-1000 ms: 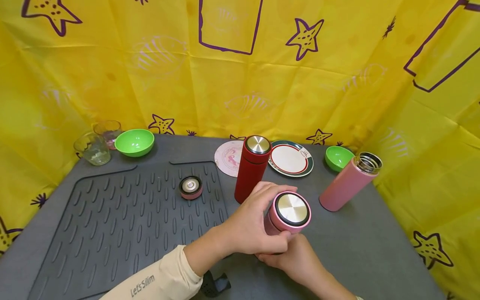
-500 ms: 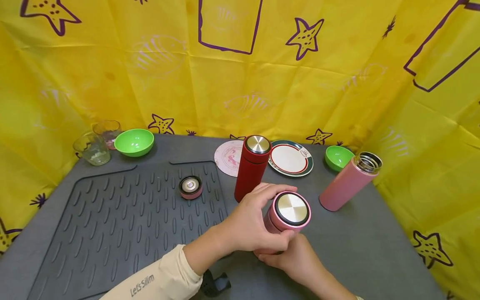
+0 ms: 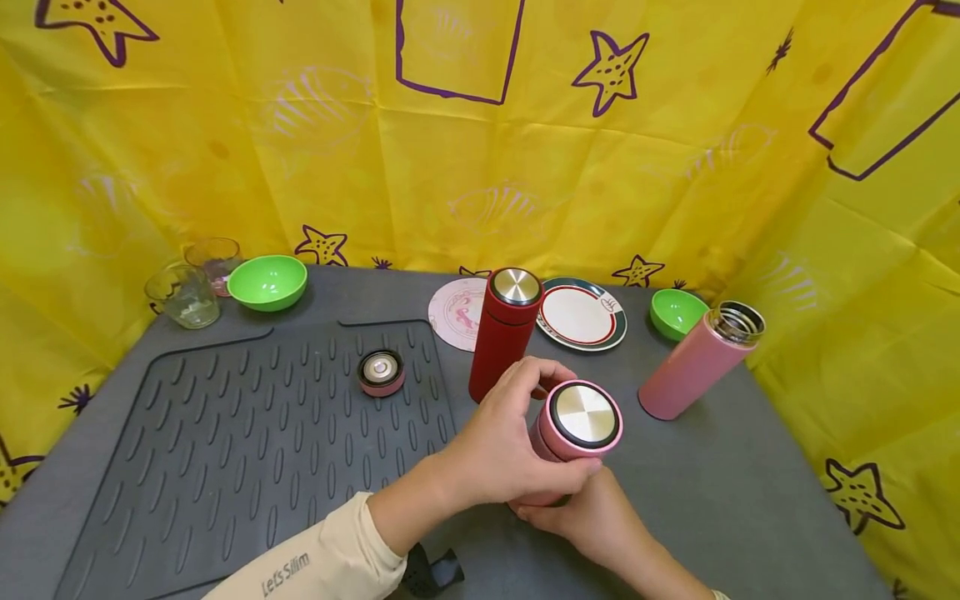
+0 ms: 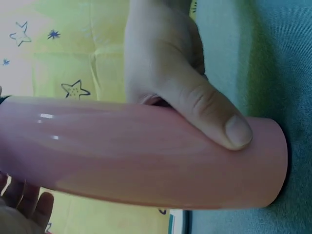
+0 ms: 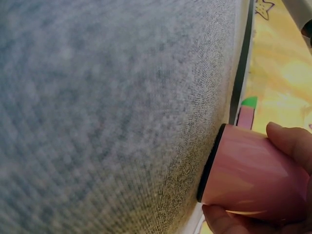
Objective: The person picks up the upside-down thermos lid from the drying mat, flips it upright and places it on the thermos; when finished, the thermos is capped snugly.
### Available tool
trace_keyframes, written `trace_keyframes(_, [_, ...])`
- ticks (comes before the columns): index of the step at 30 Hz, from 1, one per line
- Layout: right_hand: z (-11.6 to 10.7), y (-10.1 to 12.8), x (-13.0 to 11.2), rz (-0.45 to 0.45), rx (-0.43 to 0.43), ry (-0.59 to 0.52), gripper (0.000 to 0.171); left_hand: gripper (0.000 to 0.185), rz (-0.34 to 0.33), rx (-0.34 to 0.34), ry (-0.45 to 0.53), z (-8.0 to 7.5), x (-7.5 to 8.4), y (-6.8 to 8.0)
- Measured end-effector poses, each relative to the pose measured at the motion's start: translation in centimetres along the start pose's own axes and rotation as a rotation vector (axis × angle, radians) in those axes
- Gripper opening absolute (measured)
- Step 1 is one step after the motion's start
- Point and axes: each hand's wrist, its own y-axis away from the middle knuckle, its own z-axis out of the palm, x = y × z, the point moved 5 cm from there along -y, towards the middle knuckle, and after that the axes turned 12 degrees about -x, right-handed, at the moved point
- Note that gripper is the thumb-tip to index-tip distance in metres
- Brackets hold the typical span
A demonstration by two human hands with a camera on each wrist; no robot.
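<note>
A capped pink thermos [image 4: 146, 151] stands upright on the grey table. Around its lid [image 3: 587, 415], topped by a silver disc, curl the fingers and thumb of my left hand [image 3: 498, 450]; a small gap shows between the index finger and the lid. My right hand [image 3: 600, 521] grips the thermos low on its body, thumb near the base in the left wrist view. Just behind, a red thermos [image 3: 504, 346] stands with its lid on. An uncapped pink thermos [image 3: 693, 367] is to the right. A loose pink lid [image 3: 381, 372] lies inside-up on the dark mat [image 3: 247, 450].
Two clear glasses [image 3: 187, 300] and a green bowl [image 3: 268, 283] sit at the back left. Behind the red thermos are a pink round mat [image 3: 453, 312] and a rimmed plate [image 3: 577, 315]. Another green bowl [image 3: 675, 312] is at back right. A yellow cloth [image 3: 337, 167] hangs behind the table.
My left index finger has lifted off the lid and drawn back, and the left thumb has slid right along the lid's near side. The right hand and the thermos have stayed put.
</note>
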Motion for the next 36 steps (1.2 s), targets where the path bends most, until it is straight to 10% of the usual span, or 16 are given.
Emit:
trace_keyframes(7, [0.02, 0.14, -0.12, -0.002, 0.002, 0.011, 0.047, 0.079, 0.023, -0.080, 0.011, -0.15, 0.06, 0.07])
trace_keyframes(15, [0.05, -0.08, -0.19, -0.033, 0.007, -0.010, 0.056, 0.070, -0.019, 0.023, -0.054, 0.01, 0.23, 0.01])
trace_keyframes(22, [0.21, 0.14, 0.24, 0.060, -0.016, 0.028, 0.040, 0.066, 0.054, -0.046, -0.066, -0.27, 0.16, -0.04])
trace_keyframes(30, [0.07, 0.07, -0.17, -0.032, 0.011, 0.006, 0.053, 0.075, -0.071, -0.016, 0.015, 0.08, -0.10, 0.06])
trace_keyframes(36, [0.11, 0.01, -0.12, 0.000, -0.016, -0.035, 0.048, 0.064, 0.012, 0.014, -0.058, -0.29, 0.21, -0.19])
